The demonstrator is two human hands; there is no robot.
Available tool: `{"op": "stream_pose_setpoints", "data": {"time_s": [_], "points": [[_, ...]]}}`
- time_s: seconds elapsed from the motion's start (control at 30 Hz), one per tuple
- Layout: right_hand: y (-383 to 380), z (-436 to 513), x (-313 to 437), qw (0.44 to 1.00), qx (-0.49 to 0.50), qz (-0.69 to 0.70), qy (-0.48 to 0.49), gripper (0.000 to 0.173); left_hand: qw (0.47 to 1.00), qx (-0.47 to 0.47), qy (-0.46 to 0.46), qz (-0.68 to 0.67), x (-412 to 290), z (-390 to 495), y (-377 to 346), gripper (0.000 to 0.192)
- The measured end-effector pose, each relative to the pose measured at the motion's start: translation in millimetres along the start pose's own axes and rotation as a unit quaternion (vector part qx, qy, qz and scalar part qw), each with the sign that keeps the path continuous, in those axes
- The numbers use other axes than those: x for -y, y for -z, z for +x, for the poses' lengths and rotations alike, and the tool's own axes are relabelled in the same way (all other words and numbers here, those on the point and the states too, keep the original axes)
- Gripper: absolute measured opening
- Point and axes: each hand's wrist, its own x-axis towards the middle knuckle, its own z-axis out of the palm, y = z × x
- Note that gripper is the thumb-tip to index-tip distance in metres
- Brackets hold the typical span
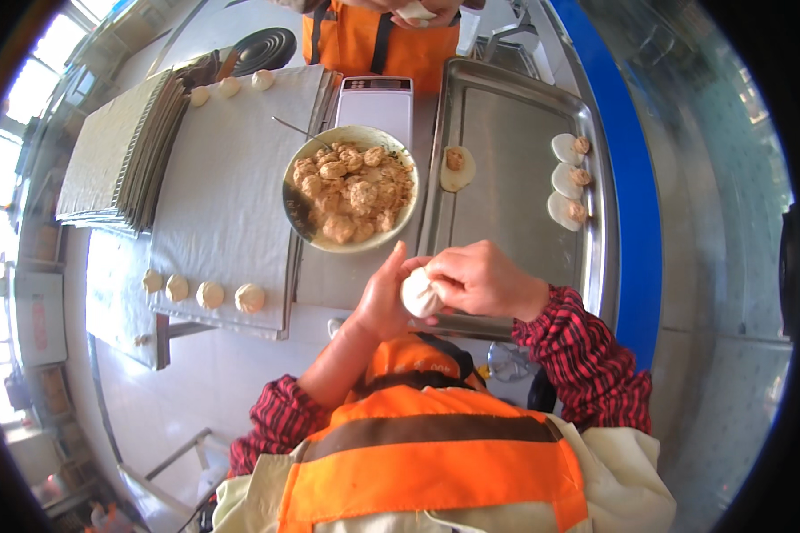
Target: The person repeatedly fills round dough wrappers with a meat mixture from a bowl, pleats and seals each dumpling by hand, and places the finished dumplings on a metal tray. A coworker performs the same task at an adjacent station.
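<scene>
A white dough bun (pixel 419 294) sits cradled in my left hand (pixel 383 300), the thumb raised beside it. The fingers of my right hand (pixel 477 280) pinch the gathered, pleated dough on the bun's right side. Just beyond my hands stands a round bowl (pixel 293 223) of minced filling (pixel 357 190) shaped partly into balls, with a metal utensil (pixel 297 130) leaning on its rim. To the right lies a metal tray (pixel 507 200). On it are a dough wrapper with filling (pixel 459 174) at the left and several more filled wrappers (pixel 565 178) along the right side.
A cloth-covered board (pixel 220 193) at the left bears pleated buns (pixel 210 294) at its near edge and others (pixel 229 86) at its far edge. Beside it rises a stack of trays (pixel 117 146). A digital scale (pixel 375 106) stands behind the bowl. Opposite, a person in an orange apron (pixel 413 50) holds dough.
</scene>
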Motion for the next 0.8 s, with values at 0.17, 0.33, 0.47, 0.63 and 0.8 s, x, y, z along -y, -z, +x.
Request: {"op": "stream_pose_setpoints", "data": {"time_s": [0.17, 0.33, 0.47, 0.63, 0.8], "points": [[6.5, 4.5, 9.8, 0.981, 0.020, -0.021, -0.193, 0.036, 0.984, 0.000, -0.135, 0.113, 3.2, 4.6, 19.9, 0.055], [-21.7, 11.1, 8.4, 0.989, -0.039, -0.012, -0.145, 0.020, 0.976, -0.100, -0.184, 0.065, 1.7, -8.5, -7.5, 0.048], [-32.9, 28.6, 10.8, 0.994, -0.044, -0.034, -0.096, 0.013, 0.955, -0.105, -0.260, 0.096, 1.2, -8.6, 12.9, 0.046], [-51.2, 56.6, 15.2, 0.997, -0.015, -0.057, -0.051, 0.008, 0.946, -0.116, -0.282, 0.106, -12.6, -27.3, 35.5, 0.044], [-79.2, 94.4, 20.5, 0.998, 0.045, -0.037, -0.014, 0.006, 0.951, -0.118, -0.284, -0.019, -35.1, -49.0, 57.7, 0.044]]}}
